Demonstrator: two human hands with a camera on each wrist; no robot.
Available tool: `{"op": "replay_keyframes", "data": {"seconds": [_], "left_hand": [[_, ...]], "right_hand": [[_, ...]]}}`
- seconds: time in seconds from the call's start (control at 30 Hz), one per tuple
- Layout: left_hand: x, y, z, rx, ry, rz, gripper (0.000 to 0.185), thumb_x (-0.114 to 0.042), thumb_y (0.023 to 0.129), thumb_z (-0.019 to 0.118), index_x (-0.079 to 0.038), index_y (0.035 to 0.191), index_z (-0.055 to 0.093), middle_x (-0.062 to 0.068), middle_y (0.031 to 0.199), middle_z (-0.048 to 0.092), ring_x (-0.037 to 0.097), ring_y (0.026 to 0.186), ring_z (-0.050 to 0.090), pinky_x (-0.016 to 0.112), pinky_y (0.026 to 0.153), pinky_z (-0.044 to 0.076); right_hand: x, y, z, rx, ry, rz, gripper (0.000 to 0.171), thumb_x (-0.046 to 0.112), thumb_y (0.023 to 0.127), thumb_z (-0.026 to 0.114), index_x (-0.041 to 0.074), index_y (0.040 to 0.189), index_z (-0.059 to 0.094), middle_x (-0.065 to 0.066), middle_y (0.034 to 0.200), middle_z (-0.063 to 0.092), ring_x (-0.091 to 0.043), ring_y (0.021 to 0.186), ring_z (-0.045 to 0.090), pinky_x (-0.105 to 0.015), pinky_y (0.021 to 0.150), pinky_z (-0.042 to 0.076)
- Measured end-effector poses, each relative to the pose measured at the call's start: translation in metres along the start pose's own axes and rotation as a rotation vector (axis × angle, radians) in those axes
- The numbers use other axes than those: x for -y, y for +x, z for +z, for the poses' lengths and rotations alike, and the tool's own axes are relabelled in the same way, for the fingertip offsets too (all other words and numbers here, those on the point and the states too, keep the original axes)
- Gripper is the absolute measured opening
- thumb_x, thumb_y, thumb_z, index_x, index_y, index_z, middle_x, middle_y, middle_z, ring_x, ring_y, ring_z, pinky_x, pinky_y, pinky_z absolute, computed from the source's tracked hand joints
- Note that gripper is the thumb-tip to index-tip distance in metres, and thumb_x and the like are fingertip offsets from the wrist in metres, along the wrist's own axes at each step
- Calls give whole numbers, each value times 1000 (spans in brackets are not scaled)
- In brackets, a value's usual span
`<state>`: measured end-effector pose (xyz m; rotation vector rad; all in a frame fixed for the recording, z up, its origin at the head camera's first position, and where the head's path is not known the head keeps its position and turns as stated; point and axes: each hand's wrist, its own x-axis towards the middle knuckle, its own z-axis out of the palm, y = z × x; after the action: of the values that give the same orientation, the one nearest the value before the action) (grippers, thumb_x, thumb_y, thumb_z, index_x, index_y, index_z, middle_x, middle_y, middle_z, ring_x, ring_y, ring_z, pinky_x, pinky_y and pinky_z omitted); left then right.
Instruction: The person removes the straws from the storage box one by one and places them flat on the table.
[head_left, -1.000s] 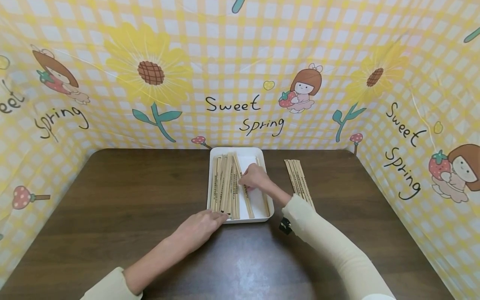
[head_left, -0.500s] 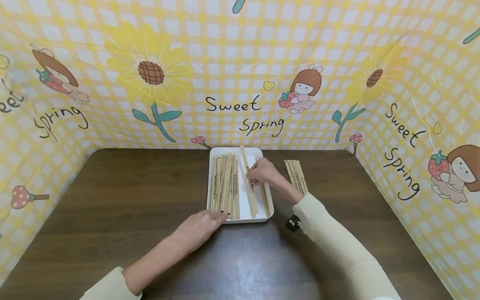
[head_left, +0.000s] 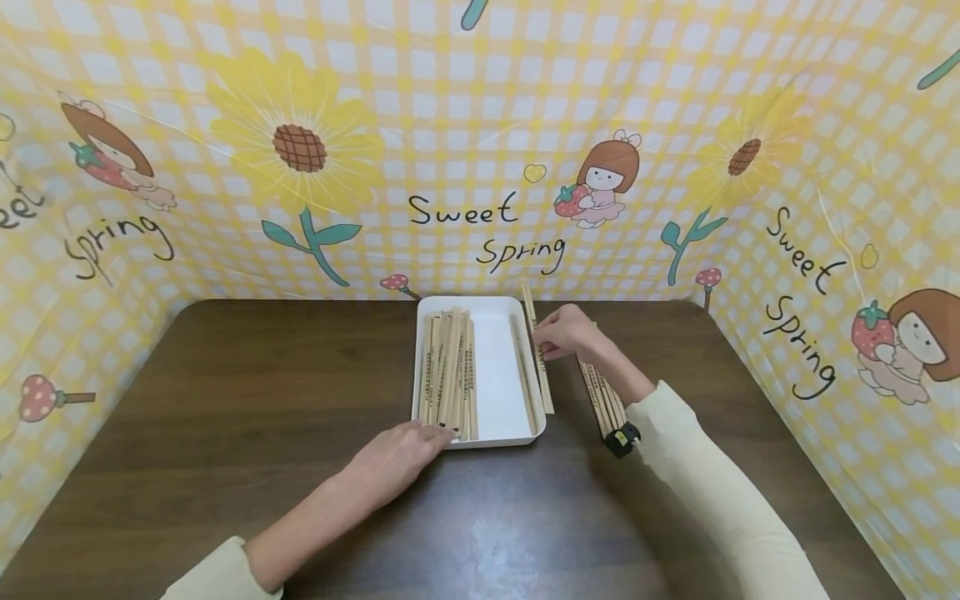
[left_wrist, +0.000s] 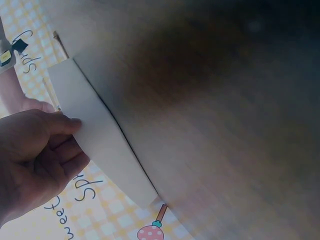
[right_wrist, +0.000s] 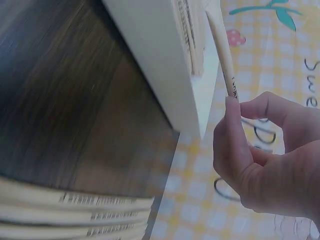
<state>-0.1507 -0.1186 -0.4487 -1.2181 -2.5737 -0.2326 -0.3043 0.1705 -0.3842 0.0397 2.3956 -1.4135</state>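
Gripping the near edge of a white tray (head_left: 498,383) by its left corner, the left hand (head_left: 401,458) comes from a pale sleeve (head_left: 225,575), thumb against the outer wall and fingers bent over the rim. The tray sits on a dark wooden table (head_left: 300,358). Slightly farther off, a small black device (head_left: 621,440) on the right wrist overlaps the near end of a row of printed packets (head_left: 600,396), lying side by side on the table, right of the tray and apart from it. The right hand (head_left: 566,331) pinches a slim packet (head_left: 546,383) between thumb and index finger, just beyond the tray's right rim, between tray and row; whether it touches the table I cannot tell. Inside the tray, a pile of similar packets (head_left: 450,367) fills the left part, some overlapping at slight angles, and at least one side packet (head_left: 525,375) lies along the right wall. Behind hangs a yellow checked cloth (head_left: 465,100) bearing flowers and "Sweet Spring" lettering.
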Motion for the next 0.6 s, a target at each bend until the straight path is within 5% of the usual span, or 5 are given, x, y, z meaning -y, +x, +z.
{"op": "replay_keyframes", "data": {"seconds": [0.37, 0.6], "left_hand": [[0, 1, 0, 10, 3, -4, 38, 12, 80, 69, 0, 116, 67, 14, 105, 71, 29, 90, 69, 36, 73, 60], [-1, 1, 0, -1, 2, 3, 37, 12, 80, 69, 1, 115, 68, 13, 104, 71, 28, 89, 69, 36, 72, 60]], "right_hand": [[-29, -8, -44, -24, -41, 43, 39, 1, 92, 59, -17, 127, 56, -28, 136, 51, -24, 85, 65, -38, 86, 58], [-51, -15, -62, -40, -65, 71, 31, -3, 90, 55, -17, 116, 60, -18, 100, 60, -18, 76, 63, -35, 80, 60]]}}
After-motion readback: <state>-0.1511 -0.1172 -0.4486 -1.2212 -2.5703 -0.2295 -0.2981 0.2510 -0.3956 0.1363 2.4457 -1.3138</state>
